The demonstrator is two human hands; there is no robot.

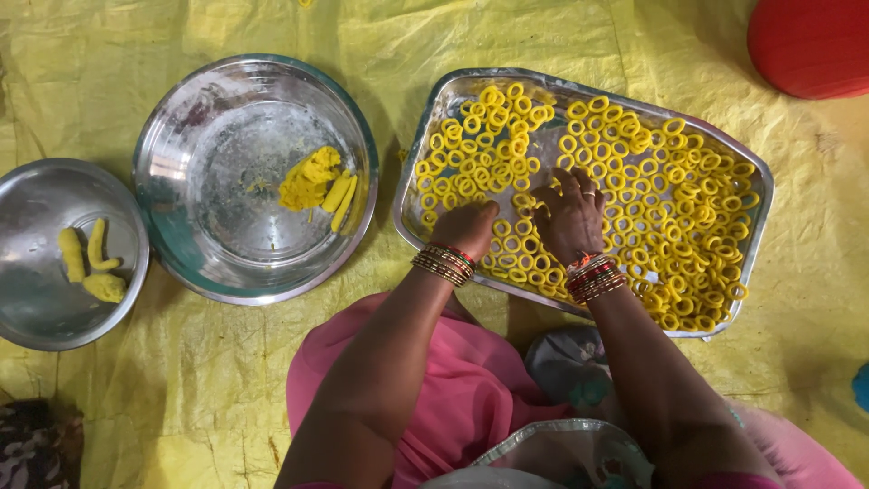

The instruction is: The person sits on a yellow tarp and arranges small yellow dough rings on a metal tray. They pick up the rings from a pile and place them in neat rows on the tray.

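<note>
A rectangular steel tray [760,172] lies on a yellow sheet and is filled with several small yellow dough rings [670,199]. Both my hands rest inside it, side by side near its front edge. My left hand [466,226] is curled, fingers down on the rings; whether it grips one I cannot tell. My right hand [570,213] has its fingers spread, tips touching rings in the tray's middle. Bangles circle both wrists.
A large round steel bowl [208,118] left of the tray holds a lump of yellow dough [310,179] and rolled strips. A smaller steel bowl [36,308] at far left holds three dough pieces. A red round object [810,41] sits at top right.
</note>
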